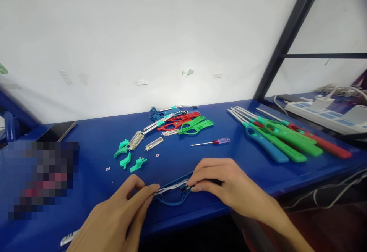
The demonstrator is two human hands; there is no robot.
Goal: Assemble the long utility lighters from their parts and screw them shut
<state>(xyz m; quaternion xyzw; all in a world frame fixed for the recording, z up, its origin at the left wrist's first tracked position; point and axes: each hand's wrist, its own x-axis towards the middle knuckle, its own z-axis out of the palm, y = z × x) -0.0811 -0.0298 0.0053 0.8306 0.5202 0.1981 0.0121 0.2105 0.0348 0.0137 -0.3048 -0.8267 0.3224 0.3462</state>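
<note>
My left hand (122, 214) and my right hand (226, 185) both pinch a blue lighter casing (173, 194) that lies near the front edge of the blue table (86, 156). The left fingertips press its left end. The right fingers curl over its right end, and a white strip runs along its top. Beyond it lie a small screwdriver (212, 142) with a red and purple handle, loose green trigger parts (129, 158) and metal pieces (153, 144).
Red, green and blue half shells (183, 122) are heaped at mid-table. Several finished long-nosed lighters (281, 139) lie at right. A phone (57, 130) lies at left, a power strip (323, 112) at far right. A black frame post (286, 38) rises by the wall.
</note>
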